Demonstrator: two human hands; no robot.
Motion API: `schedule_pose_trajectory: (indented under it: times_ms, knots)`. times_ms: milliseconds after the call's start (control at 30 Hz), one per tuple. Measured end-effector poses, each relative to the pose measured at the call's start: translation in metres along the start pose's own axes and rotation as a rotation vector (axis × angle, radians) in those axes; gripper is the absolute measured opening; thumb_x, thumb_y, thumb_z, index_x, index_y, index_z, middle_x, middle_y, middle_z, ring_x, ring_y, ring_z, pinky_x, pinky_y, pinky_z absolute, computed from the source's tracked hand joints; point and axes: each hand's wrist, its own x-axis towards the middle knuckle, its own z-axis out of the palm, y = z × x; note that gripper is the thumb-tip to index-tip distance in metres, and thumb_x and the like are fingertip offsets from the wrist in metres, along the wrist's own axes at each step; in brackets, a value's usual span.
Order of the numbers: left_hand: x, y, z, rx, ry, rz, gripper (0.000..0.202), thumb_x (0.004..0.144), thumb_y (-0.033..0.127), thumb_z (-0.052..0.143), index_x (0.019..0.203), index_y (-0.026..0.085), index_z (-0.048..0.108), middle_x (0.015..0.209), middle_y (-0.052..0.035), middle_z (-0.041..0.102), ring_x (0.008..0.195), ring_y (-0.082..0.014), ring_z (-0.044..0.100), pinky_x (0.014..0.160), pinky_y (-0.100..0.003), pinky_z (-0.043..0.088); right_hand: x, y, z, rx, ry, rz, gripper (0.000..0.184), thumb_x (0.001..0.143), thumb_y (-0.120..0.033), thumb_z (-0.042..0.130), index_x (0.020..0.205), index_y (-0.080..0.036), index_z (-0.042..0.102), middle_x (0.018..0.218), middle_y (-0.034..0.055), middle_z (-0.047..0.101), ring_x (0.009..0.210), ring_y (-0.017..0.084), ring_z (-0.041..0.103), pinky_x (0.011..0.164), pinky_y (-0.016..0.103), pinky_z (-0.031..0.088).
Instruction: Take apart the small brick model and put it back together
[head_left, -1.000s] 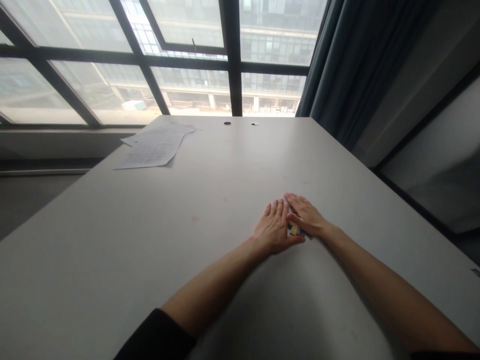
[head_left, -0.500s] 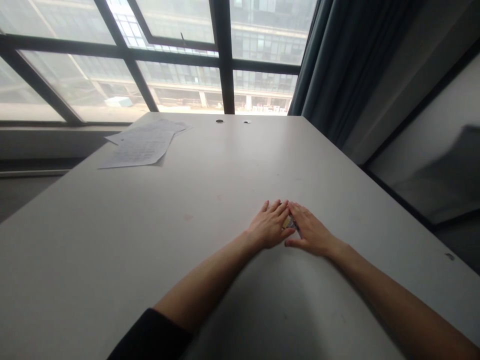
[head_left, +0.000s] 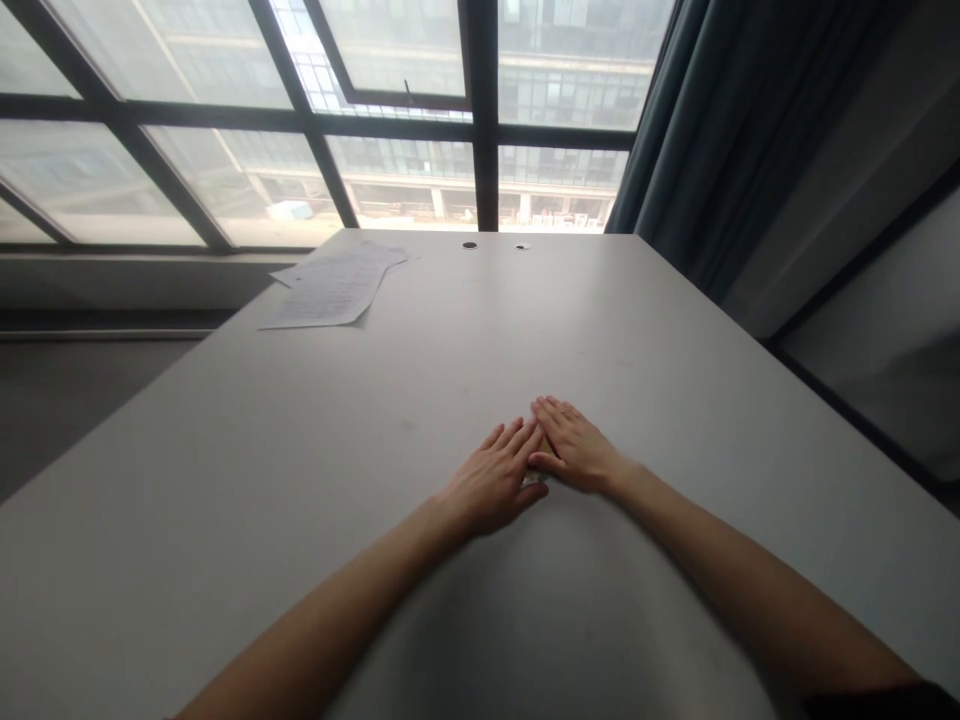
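Note:
My left hand (head_left: 491,482) lies flat, palm down, fingers stretched out, over a small flat thing (head_left: 534,479) on the white desk (head_left: 420,380). From the right my right hand (head_left: 579,447) leans in, also palm down with straight fingers. Its fingertips lie just beyond those of the left hand, and its thumb reaches across toward the left fingers. Only a pale and yellowish-brown bit of the thing shows between the hands. The palms and fingers hide the rest, so I cannot tell its kind.
Several printed sheets of paper (head_left: 334,290) lie at the far left of the desk. Two round cable holes, one dark (head_left: 469,245) and one partly covered (head_left: 523,246), sit near the far edge. Behind stands a large window (head_left: 401,180), with a dark curtain (head_left: 667,170) at right.
Both hands have slid to the left over the desk with the small thing beneath them. The right hand has closed in on the left, narrowing the gap. The camera's view has turned slightly left.

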Motion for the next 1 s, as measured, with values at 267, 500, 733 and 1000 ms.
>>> schedule_pose_trajectory:
  times_ms: [267,500,733,1000]
  knots:
    - [-0.093,-0.054,-0.023,0.199,-0.038,-0.441,0.094,0.082,0.072,0.038,0.150,0.011,0.015,0.155,-0.0163,0.017,0.144,-0.0338,0.013,0.115,-0.053,0.015,0.108,-0.093,0.026,0.147,-0.008,-0.280,0.094,0.087,-0.073,0.027,0.145,0.000,0.028,0.150,0.0240,0.028,0.142,0.032,0.021,0.116,0.046,0.017]
    - [-0.126,-0.091,-0.024,0.262,0.054,-0.582,0.095,0.082,0.073,0.037,0.149,0.009,0.016,0.154,-0.0209,0.020,0.143,-0.0324,0.018,0.114,-0.052,0.020,0.139,-0.124,0.032,0.202,0.061,-0.276,0.085,0.091,-0.067,0.031,0.147,-0.003,0.025,0.152,0.0213,0.026,0.142,0.030,0.021,0.116,0.044,0.018]
    - [-0.100,-0.106,-0.037,0.231,0.069,-0.355,0.086,0.084,0.070,0.041,0.150,0.023,0.014,0.157,-0.0099,0.017,0.145,-0.0308,0.012,0.115,-0.053,0.015,0.080,-0.096,0.023,0.064,0.006,-0.222,0.072,0.095,-0.055,0.033,0.147,-0.006,0.028,0.151,0.0189,0.029,0.142,0.030,0.022,0.116,0.048,0.017]
    - [-0.091,-0.120,-0.040,0.211,0.024,-0.432,0.072,0.090,0.065,0.029,0.149,0.023,0.022,0.154,-0.0065,0.026,0.143,-0.0297,0.020,0.114,-0.052,0.020,0.115,-0.105,0.025,0.038,-0.047,-0.193,0.056,0.098,-0.040,0.031,0.148,-0.015,0.028,0.153,0.0093,0.030,0.141,0.031,0.024,0.114,0.054,0.018]
